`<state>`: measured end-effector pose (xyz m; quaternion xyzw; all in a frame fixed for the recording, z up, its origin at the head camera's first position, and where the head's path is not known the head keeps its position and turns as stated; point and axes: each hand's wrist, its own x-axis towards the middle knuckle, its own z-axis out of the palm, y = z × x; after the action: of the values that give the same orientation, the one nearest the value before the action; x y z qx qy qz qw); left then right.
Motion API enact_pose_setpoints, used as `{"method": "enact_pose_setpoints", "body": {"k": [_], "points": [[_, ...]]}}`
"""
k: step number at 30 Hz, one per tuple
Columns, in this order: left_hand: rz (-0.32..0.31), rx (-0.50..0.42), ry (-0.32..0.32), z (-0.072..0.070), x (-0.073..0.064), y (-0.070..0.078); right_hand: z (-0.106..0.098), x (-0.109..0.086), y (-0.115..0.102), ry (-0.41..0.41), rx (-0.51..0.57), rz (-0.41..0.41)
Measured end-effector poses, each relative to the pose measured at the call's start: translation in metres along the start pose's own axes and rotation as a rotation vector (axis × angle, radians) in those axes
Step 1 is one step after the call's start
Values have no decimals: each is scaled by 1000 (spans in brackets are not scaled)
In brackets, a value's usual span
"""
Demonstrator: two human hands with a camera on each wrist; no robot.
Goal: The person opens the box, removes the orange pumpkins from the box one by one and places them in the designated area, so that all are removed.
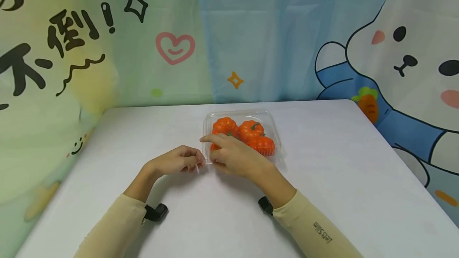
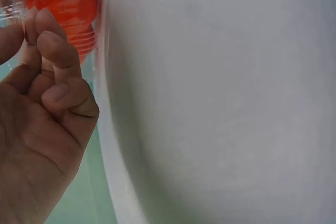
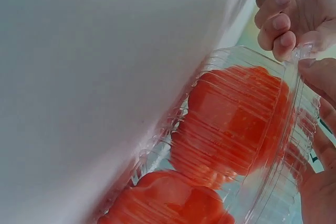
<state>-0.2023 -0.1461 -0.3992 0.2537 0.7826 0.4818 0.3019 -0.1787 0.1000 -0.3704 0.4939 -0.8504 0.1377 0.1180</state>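
At centre-left, the left hand point(image 1: 181, 159) is pinching the near-left corner of the clear box point(image 1: 237, 113). Right of it, the right hand point(image 1: 234, 156) is reaching over that corner; I cannot tell whether it is gripping. Centre-frame, the box is lying on the table point(image 1: 229, 226), apparently running lengthwise left to right, holding orange pumpkins point(image 1: 251, 131).

Pale yellow, close-fitting long sleeves cover both arms, the left one point(image 1: 111, 228) plain as far as I see, the right one point(image 1: 315, 220) printed with dark, slim lettering point(image 1: 322, 232). Small black devices point(image 1: 156, 212) sit at both wrists.
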Motion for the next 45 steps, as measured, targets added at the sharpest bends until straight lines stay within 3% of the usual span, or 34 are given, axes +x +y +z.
{"method": "enact_pose_setpoints", "body": {"k": [7,13,18,24,32,38,45], "points": [[28,29,-21,-5,4,1,1,-3,0,38,-35,-19],[8,27,-39,-6,5,3,5,-5,0,113,-228,-60],[-6,12,-34,-9,5,3,5,-5,-1,129,-332,-90],[-26,5,-12,-10,5,1,1,-2,-6,97,-433,-137],[-76,-4,30,-8,7,-3,3,-2,-17,-3,-497,-41],[-90,-6,57,-6,8,-2,8,-1,-19,13,-565,-56],[-79,-6,36,-7,7,-1,9,-1,-18,-4,-611,-69]]}}
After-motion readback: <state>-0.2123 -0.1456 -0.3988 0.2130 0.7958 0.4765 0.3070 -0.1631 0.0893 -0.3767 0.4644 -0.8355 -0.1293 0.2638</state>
